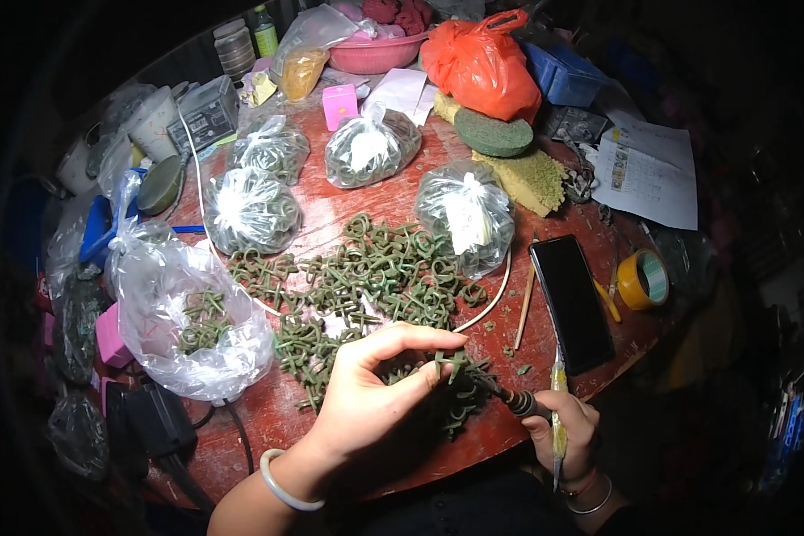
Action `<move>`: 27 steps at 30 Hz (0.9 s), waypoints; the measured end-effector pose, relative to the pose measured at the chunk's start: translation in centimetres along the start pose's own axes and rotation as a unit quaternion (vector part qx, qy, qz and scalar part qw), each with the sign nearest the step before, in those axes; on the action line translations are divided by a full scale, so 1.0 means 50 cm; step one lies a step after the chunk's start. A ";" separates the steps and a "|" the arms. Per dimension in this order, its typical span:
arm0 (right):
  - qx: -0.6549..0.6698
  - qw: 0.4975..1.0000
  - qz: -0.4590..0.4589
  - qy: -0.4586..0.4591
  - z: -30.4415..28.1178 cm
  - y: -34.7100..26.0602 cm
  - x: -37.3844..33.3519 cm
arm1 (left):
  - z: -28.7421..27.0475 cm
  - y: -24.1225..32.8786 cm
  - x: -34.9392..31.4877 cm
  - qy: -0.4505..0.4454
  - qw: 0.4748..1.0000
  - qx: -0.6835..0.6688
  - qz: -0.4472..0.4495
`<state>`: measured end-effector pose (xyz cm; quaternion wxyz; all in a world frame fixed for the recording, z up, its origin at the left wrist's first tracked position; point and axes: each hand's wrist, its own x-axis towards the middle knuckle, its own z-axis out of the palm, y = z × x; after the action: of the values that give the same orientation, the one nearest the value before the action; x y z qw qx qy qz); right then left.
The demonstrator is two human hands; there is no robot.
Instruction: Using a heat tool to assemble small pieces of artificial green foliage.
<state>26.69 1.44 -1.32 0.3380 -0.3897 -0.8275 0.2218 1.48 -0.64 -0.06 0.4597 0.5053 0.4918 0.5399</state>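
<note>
My left hand [372, 384] pinches a small green ring-shaped piece [451, 364] between thumb and forefinger, over the near edge of a loose pile of similar green ring pieces [375, 268]. My right hand [570, 429] is closed around a soldering-iron-like tool [520, 404] with a dark, ribbed collar. Its thin tip points left, close to the held piece; whether they touch I cannot tell. A slim tool with a yellow-wrapped handle [559, 413] also stands upright in my right hand's fingers. An open clear plastic bag [165, 286] with a few green pieces lies left of the pile.
Tied bags of green pieces [372, 147] stand behind the pile. A black phone [572, 304], a wooden stick [525, 308] and yellow tape [642, 279] lie right. A white cord [207, 205] crosses the red table [330, 210]. Further back are a red bag [482, 67] and pink basin [377, 55].
</note>
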 end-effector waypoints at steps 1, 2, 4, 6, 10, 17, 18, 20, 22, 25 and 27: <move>-0.002 1.000 0.000 0.001 0.000 0.000 0.000 | 0.000 -0.001 0.000 0.001 1.000 0.003 0.001; -0.004 1.000 0.001 0.001 0.000 0.000 -0.001 | 0.000 -0.001 0.000 0.001 1.000 0.005 0.002; -0.001 1.000 0.003 0.005 0.001 0.001 -0.002 | 0.000 -0.001 0.000 0.000 1.000 0.005 0.000; 0.002 1.000 0.004 0.008 0.002 0.003 -0.003 | 0.001 0.001 0.000 -0.001 1.000 0.004 -0.002; 0.000 1.000 0.002 0.003 0.002 0.000 -0.001 | 0.000 0.001 -0.002 0.004 1.000 -0.005 -0.014; 0.057 0.998 0.009 0.014 -0.015 0.015 -0.006 | 0.004 0.018 0.000 0.013 0.998 -0.030 -0.058; 0.057 0.997 0.024 0.042 -0.018 0.014 0.003 | 0.007 0.015 0.001 0.009 0.998 -0.029 -0.052; 0.067 0.991 0.079 0.086 -0.029 0.020 0.028 | 0.011 0.001 0.005 0.011 0.998 -0.055 -0.029; 0.046 0.988 0.084 0.123 -0.029 0.021 0.089 | -0.001 -0.002 -0.003 0.016 0.997 -0.062 -0.039; 0.018 0.985 0.080 0.150 -0.057 0.030 0.206 | -0.009 0.001 -0.012 0.025 0.996 -0.069 -0.041; 0.037 0.991 0.033 0.128 -0.082 0.071 0.281 | 0.001 0.007 -0.005 0.021 0.997 -0.070 -0.023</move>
<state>24.88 15.16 4.63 0.4481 -0.4288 -0.7553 0.2115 1.54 -0.93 0.27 0.4959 0.4490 0.4739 0.5726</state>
